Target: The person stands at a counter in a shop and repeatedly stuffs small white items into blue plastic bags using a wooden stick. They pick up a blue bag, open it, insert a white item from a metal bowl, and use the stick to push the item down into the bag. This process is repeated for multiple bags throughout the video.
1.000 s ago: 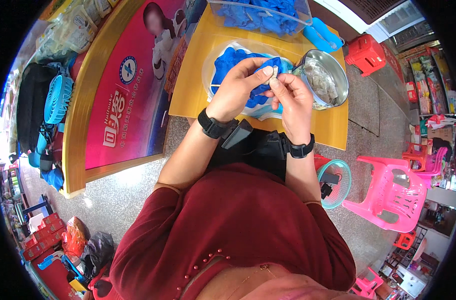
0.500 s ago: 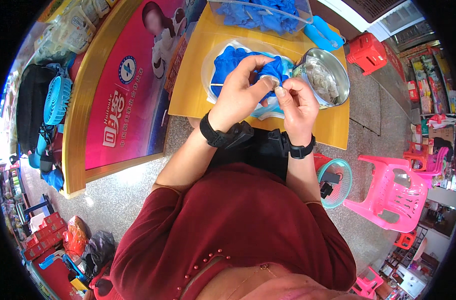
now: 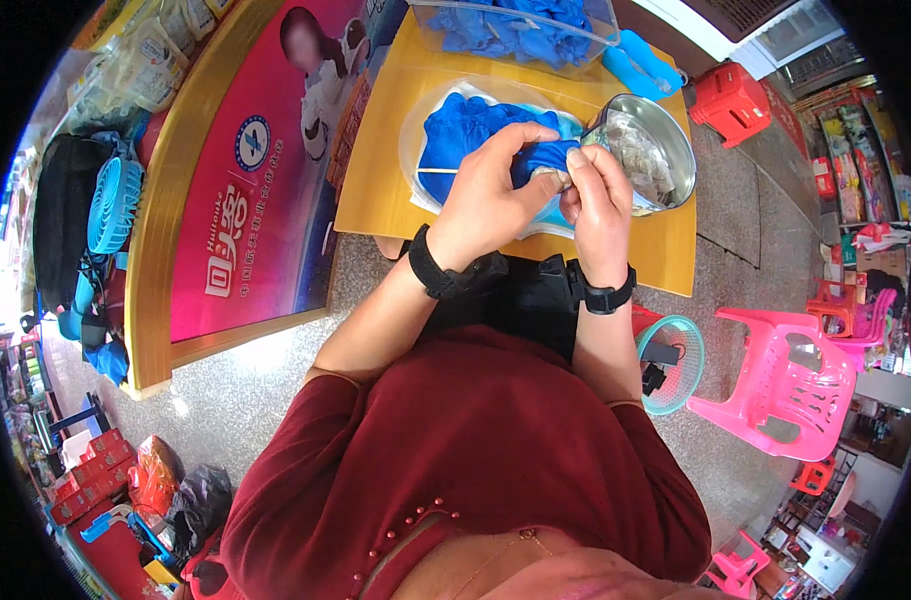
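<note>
Both hands pinch one piece of bright blue cloth [image 3: 547,156] above the table. My left hand [image 3: 497,188] is closed on its left side, thumb and forefinger pressed into the folds. At its right end my right hand [image 3: 601,184] grips the cloth between thumb and fingertips. Some pale bit shows at the left thumb tip, too small to name. Beneath lies more blue cloth [image 3: 455,135] on a round tray [image 3: 409,150], with a thin pale stick [image 3: 435,171] across it. A round metal tin [image 3: 687,160] of small pale packets stands right beside my right hand.
The small wooden table [image 3: 370,205] carries a clear plastic box [image 3: 603,45] of blue cloth pieces at its far side and a blue rounded object [image 3: 643,66]. A turquoise basket [image 3: 690,365] and a pink chair [image 3: 775,380] stand to the right. A counter with a pink panel [image 3: 265,220] borders the left.
The blue cloth is now folded over and bunched between my fingers, where the pale bit showed more before. My right hand has turned and closed onto the cloth.
</note>
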Tool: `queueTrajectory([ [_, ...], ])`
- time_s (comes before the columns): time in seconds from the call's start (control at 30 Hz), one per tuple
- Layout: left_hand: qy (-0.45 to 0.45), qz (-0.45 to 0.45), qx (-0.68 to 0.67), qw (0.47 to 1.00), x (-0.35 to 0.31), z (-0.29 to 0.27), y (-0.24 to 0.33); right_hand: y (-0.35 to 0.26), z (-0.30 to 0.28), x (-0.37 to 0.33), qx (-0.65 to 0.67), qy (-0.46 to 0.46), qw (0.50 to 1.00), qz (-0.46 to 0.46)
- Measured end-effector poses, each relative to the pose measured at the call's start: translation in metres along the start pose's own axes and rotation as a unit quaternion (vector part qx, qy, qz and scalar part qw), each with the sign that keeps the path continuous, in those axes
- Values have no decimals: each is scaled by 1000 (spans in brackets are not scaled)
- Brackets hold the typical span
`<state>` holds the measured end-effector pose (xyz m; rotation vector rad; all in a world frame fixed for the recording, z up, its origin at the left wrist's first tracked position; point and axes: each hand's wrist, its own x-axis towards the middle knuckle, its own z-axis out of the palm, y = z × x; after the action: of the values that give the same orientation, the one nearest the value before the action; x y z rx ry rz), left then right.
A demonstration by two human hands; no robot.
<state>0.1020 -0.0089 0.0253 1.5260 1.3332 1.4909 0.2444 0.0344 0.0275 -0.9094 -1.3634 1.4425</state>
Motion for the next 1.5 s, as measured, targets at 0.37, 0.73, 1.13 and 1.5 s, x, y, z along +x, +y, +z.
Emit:
queueTrajectory([
  [0.37,-22,-147,-220,964,7,-7,-8,10,8,-1,-27,25,981,-190],
  [0.73,-69,-86,-228,967,9,-22,-12,10,-1,2,47,50,990,-125],
  [1.13,84,14,-173,981,8,-15,-9,0,12,-3,-185,-22,948,-259],
  [1.5,100,62,-239,964,7,-19,-2,-3,22,-14,-250,-96,933,-241],
])
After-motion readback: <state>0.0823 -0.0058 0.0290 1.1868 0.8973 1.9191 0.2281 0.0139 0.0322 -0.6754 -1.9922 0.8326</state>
